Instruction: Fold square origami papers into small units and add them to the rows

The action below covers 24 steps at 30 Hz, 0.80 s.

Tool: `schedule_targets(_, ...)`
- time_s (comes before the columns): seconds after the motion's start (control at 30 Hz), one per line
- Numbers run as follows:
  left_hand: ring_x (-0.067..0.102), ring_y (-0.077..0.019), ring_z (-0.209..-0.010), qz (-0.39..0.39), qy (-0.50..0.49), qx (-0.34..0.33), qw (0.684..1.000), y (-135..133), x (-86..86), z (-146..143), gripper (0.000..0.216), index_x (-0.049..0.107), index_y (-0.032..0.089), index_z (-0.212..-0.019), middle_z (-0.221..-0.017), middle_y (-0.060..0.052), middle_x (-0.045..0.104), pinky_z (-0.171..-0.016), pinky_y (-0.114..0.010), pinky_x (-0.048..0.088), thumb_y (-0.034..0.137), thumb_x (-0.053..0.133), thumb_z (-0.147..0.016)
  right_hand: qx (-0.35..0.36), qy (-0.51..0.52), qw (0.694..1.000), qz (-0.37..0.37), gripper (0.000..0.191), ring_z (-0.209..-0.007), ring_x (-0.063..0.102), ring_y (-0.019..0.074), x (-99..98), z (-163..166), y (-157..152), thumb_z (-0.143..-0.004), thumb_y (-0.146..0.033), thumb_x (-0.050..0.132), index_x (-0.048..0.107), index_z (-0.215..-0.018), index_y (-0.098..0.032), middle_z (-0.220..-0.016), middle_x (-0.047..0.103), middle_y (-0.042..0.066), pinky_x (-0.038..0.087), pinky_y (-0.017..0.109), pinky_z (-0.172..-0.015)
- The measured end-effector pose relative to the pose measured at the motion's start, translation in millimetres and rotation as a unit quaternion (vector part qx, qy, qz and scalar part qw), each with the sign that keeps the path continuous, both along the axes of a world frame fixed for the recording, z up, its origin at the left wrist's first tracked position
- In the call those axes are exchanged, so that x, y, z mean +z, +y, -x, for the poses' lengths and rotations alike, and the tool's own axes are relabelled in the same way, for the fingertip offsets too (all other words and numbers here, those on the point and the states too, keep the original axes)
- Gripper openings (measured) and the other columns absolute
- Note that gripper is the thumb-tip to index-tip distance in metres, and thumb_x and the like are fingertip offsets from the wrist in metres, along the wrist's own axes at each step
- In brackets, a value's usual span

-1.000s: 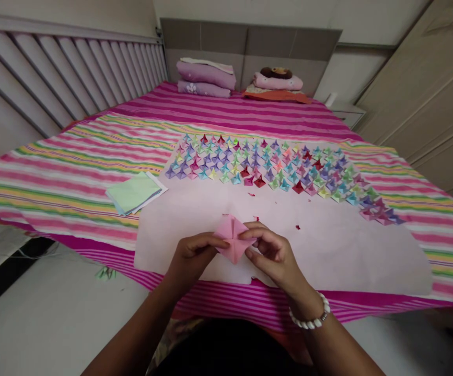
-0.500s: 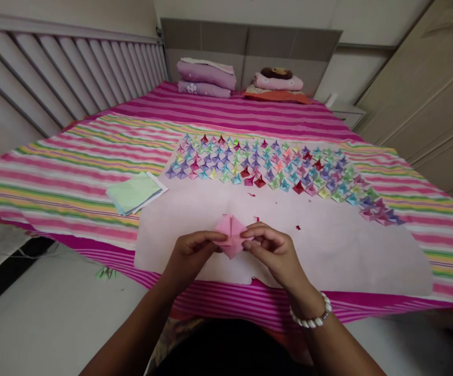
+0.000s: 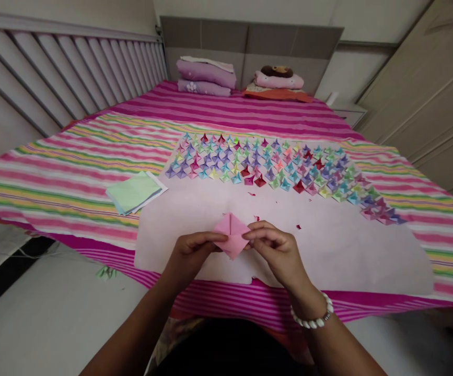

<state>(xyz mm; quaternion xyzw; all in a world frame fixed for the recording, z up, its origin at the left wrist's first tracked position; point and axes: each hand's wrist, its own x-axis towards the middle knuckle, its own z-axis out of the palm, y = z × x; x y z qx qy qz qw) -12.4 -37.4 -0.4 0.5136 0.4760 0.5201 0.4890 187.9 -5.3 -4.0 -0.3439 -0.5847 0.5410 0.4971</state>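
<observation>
Between my two hands is a pink folded origami paper [image 3: 232,241], diamond-shaped, with a crease or slit down its upper half. My left hand [image 3: 193,253] pinches its left corner, thumb and forefinger together. At the opposite corner my right hand [image 3: 275,248] pinches the paper the same way; a white bead bracelet [image 3: 312,313] circles that wrist. The paper is held just above a large pale sheet [image 3: 347,256] spread on the bed. Fingers beneath the paper are partly hidden.
Rows of small colourful folded paper pieces [image 3: 255,161] cover the sheet's far part. A stack of paper squares [image 3: 134,192] lies at the left. Tiny red scraps [image 3: 298,227] dot the sheet. Folded bedding [image 3: 206,75] and a plush toy [image 3: 277,71] rest by the headboard [image 3: 222,39].
The pink paper's lower part now looks flatter and the diamond slightly wider. My right hand has shifted a little to the right; my left hand stays nearly in place.
</observation>
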Motion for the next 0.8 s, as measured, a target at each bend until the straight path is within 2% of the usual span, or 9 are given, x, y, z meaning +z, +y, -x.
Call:
schedule_targets(0.2,0.07,-0.0184,-0.086,-0.029,0.058,-0.013,0.998,-2.7,-0.2,4.0,0.023,0.077,0.021,-0.088,-0.093,-0.004,0.077,-0.077,-0.029,0.057,0.015,0.057,-0.08,0.002,0.008,1.0,0.004,0.012,-0.073,0.063,0.0162,-0.6,-1.1,-1.1,-0.08,-0.032,0.069,0.074,-0.081,-0.022,-0.095,0.062,0.006,0.057,0.035,-0.071)
schedule_targets(0.3,0.069,-0.0189,-0.085,-0.045,0.078,-0.029,0.996,-4.3,-0.7,6.6,0.023,0.077,0.019,-0.091,-0.092,-0.006,0.076,-0.073,-0.028,0.055,0.017,0.057,-0.082,-0.022,0.021,0.999,0.019,0.013,-0.074,0.06,0.0159,-0.5,2.3,-1.5,-0.077,-0.032,0.072,0.068,-0.077,-0.02,-0.087,0.063,0.005,0.054,0.031,-0.067)
schedule_targets(0.37,0.068,-0.0204,-0.088,-0.053,0.078,-0.037,0.995,-4.8,-0.2,6.5,0.022,0.077,0.019,-0.093,-0.094,-0.007,0.076,-0.075,-0.03,0.054,0.022,0.057,-0.084,-0.033,0.045,0.997,0.05,0.023,-0.073,0.06,0.0151,-0.3,7.2,-1.7,-0.07,-0.031,0.078,0.064,-0.086,-0.021,-0.084,0.063,0.003,0.053,0.028,-0.065)
schedule_targets(0.43,0.068,-0.0209,-0.09,-0.056,0.081,-0.029,0.995,-4.5,0.6,4.3,0.02,0.077,0.02,-0.093,-0.094,-0.007,0.076,-0.077,-0.03,0.053,0.026,0.059,-0.085,-0.024,0.06,0.994,0.085,0.043,-0.071,0.061,0.0144,-0.5,13.4,-2.0,-0.064,-0.031,0.083,0.062,-0.1,-0.023,-0.084,0.064,0.001,0.053,0.027,-0.064)
schedule_targets(0.53,0.068,-0.0185,-0.081,-0.063,0.092,-0.01,0.994,-3.1,0.5,-1.7,0.014,0.077,0.021,-0.088,-0.085,-0.005,0.076,-0.071,-0.027,0.052,0.025,0.065,-0.081,-0.005,0.051,0.991,0.123,0.056,-0.068,0.062,0.014,-2.4,22.4,-1.9,-0.058,-0.031,0.086,0.06,-0.108,-0.025,-0.09,0.066,0.001,0.054,0.028,-0.062)
schedule_targets(0.7,0.068,-0.0167,-0.074,-0.067,0.098,0.002,0.993,-3.4,-2.1,-8.6,0.01,0.077,0.021,-0.083,-0.08,-0.004,0.076,-0.066,-0.026,0.052,0.021,0.068,-0.078,-0.012,0.048,0.99,0.131,0.05,-0.074,0.063,0.0167,-6.2,30.0,-0.4,-0.054,-0.03,0.088,0.064,-0.098,-0.022,-0.091,0.068,0.002,0.055,0.03,-0.068)
schedule_targets(0.8,0.067,-0.0156,-0.067,-0.02,0.076,0.021,0.997,-4.1,-2.9,-10.4,0.013,0.076,0.02,-0.087,-0.075,-0.003,0.075,-0.059,-0.024,0.051,0.025,0.07,-0.076,-0.011,0.05,0.99,0.135,0.044,-0.072,0.063,0.0164,-6.7,30.8,0.1,-0.056,-0.029,0.087,0.066,-0.093,-0.021,-0.084,0.068,0.001,0.054,0.029,-0.066)
